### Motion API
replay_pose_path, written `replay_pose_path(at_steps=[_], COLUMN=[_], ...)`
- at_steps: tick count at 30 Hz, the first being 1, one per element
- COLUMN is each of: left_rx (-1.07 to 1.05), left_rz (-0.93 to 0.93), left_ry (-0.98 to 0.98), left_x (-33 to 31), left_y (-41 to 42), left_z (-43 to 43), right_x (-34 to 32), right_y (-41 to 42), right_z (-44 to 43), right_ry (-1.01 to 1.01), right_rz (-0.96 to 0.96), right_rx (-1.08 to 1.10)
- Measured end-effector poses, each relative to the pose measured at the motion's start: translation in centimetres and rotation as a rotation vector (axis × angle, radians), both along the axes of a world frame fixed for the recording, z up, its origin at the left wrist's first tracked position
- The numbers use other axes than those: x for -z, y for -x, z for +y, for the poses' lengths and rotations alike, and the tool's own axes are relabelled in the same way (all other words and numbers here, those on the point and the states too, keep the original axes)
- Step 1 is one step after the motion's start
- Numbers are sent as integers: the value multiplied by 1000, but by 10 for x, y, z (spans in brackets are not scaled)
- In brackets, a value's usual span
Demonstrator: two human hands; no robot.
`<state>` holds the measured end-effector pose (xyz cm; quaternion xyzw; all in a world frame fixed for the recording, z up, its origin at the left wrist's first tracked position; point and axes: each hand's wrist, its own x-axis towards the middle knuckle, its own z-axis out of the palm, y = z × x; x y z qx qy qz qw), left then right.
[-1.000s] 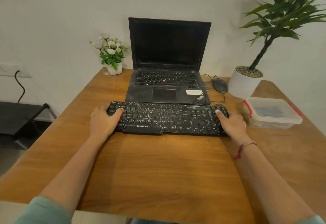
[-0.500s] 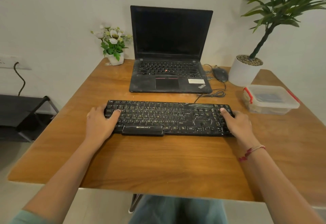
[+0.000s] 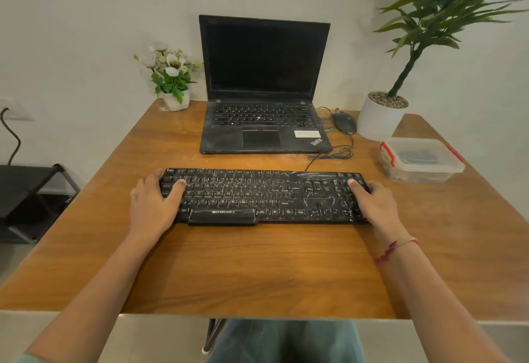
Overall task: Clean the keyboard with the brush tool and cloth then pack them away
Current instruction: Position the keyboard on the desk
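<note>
Two hands, the left hand and right hand, grasp the keyboard by its ends, thumbs on keys. Even grips should keep it square; the container sits beyond the right hand.

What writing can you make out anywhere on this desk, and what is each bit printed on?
"ZEBRONICS": on the space bar of the keyboard.
"ThinkPad": on the near right corner of the laptop.
"Alt" and "Ctrl": on bottom-row keys of the keyboard, right of the space bar.
The other key legends on both are too small to read.
The white sticker on the laptop shows no text that can be read.
</note>
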<state>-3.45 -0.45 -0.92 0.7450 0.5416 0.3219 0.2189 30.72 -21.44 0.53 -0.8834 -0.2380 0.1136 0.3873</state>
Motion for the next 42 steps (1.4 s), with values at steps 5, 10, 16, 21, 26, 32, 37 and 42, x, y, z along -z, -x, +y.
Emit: replay_pose_path(at_steps=[5,10,16,21,26,32,37,42], left_rx=[-7,-8,-69,-57,-62,-117,-76,-84], left_rz=[-35,-44,19,14,5,16,32,61], left_ry=[-1,-13,-60,-32,-29,-101,-22,-10], left_x=[0,0,-3,-3,-5,-9,-5,-6], left_y=[1,5,1,2,0,0,2,2], left_z=[0,-3,-16,-17,-18,-24,-22,-23], right_x=[1,-1,-10,-3,-6,-11,-6,-8], right_y=[0,-4,-2,1,3,16,16,14], right_z=[0,-5,-10,-11,-12,-12,-16,-17], right_ry=[19,-8,-53,-39,-4,61,112,101], right_rz=[19,68,75,52,30,-89,-103,-88], right_rx=[-9,-18,-6,-58,-71,-26,-65,-66])
